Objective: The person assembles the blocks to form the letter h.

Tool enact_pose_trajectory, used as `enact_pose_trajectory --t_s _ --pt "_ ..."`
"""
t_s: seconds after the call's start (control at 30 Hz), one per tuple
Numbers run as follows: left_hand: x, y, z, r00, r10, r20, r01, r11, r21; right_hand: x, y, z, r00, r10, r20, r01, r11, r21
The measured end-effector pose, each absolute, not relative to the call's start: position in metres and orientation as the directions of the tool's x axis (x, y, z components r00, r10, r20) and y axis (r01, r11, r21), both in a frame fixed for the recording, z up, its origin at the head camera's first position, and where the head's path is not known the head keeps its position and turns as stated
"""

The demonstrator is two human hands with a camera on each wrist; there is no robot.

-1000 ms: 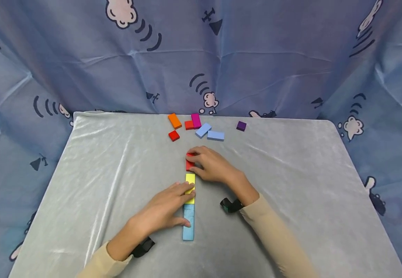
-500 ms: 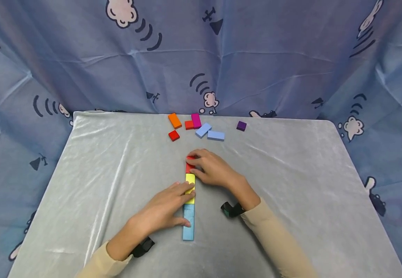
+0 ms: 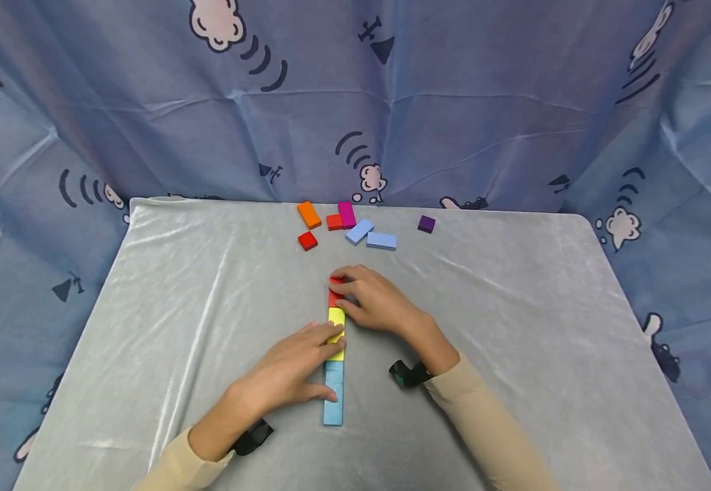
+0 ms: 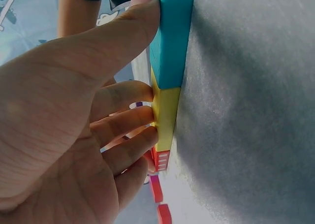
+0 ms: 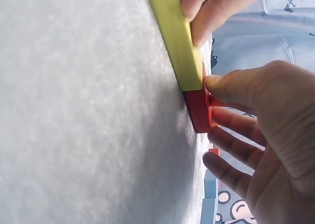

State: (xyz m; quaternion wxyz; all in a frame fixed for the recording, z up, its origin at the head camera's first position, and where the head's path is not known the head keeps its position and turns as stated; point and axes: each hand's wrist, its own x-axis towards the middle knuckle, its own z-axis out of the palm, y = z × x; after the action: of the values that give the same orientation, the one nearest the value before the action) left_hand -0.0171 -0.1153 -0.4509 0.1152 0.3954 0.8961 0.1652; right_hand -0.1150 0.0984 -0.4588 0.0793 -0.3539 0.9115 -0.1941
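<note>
My left hand (image 3: 291,361): fingers extended on the yellow block (image 3: 336,315), thumb on the light-blue block (image 3: 334,414), apparently to steady both. My right hand (image 3: 376,298): fingers and thumb gripping the red block (image 3: 334,299), end-on against the yellow's far end, probably for alignment. Beneath: grey cloth (image 3: 546,327).

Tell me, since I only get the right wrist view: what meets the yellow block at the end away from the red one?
Observer: A long blue block, in line with the yellow block.
Operator: I see some fingers at the yellow. Where is that hand's thumb?
Observer: That is the left hand; its thumb is on the long blue block.
</note>
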Motion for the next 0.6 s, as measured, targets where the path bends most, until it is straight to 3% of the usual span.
enact_pose_trajectory --t_s 0.37,0.6 --pt "-0.013 -0.118 -0.451 -0.682 0.721 -0.120 0.627 0.661 0.412 -0.117 0.090 -0.460 -0.719 -0.694 0.040 -0.639 0.637 -0.431" --pt "-0.016 -0.115 -0.451 -0.681 0.725 -0.102 0.636 0.655 0.408 -0.127 0.093 -0.457 -0.772 -0.623 0.126 -0.588 0.624 -0.515"
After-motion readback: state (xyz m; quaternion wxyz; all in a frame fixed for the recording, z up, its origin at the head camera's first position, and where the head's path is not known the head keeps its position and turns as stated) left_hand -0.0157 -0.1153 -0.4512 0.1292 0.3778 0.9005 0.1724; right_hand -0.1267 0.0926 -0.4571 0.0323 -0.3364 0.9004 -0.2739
